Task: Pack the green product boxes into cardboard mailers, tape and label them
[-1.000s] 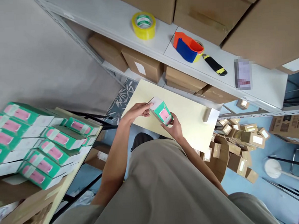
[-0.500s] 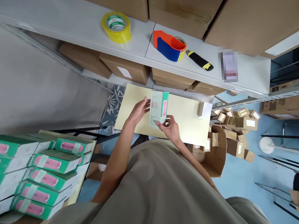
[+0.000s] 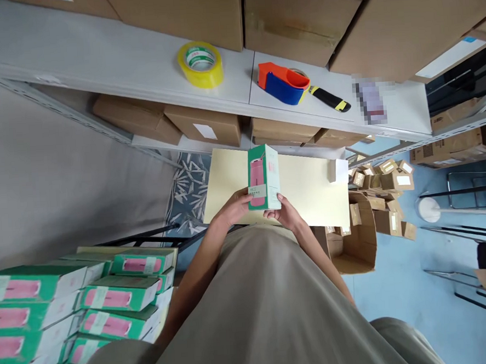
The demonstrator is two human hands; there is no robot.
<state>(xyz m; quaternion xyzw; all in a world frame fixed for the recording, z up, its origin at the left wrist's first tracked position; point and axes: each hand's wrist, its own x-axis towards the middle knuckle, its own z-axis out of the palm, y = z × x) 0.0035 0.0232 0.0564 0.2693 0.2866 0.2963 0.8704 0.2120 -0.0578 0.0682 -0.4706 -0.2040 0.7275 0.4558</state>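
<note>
Upright between my two hands is a green and white product box (image 3: 263, 176) with a pink bottle pictured on its green face. My left hand (image 3: 235, 206) grips its lower left side, thumb on the front. My right hand (image 3: 286, 211) holds the lower right corner, with the thumb on the white side and the fingers curled below. Beneath the box lies a pale yellow tabletop (image 3: 309, 194). A small white box (image 3: 338, 171) stands on the table's right end.
Many like green boxes (image 3: 114, 294) are stacked at my left. On the shelf (image 3: 137, 67) lie yellow tape (image 3: 200, 65), a red-blue tape dispenser (image 3: 283, 84), a box cutter (image 3: 330, 98) and a blurred-out item (image 3: 370, 101). An open carton (image 3: 358, 257) and small brown boxes (image 3: 389, 222) stand right.
The product box has turned, so its green pictured face now shows toward the left. My left hand, apart from it or barely touching before, has closed on its lower left side.
</note>
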